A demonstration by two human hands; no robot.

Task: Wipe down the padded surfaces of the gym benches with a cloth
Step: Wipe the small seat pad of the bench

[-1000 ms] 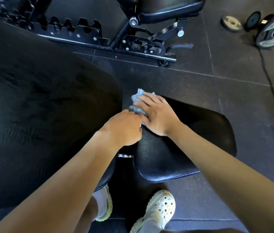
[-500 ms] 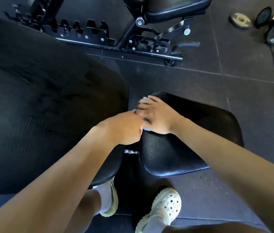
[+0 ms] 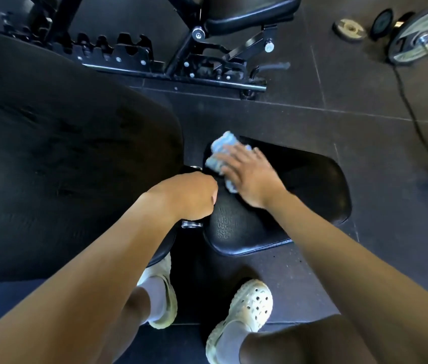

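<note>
My right hand (image 3: pixel 249 179), fingers spread, presses blue cloth (image 3: pixel 222 151) on seat pad (image 3: pixel 299 185), 10 o'clock corner, for full contact; left hand (image 3: pixel 189 195) curled, grip unclear.

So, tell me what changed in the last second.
The right hand slid the blue cloth back toward the left hand, then out again to the far corner of the seat pad, pressing it flat. The left hand stayed at the gap between backrest pad and seat pad.
</note>
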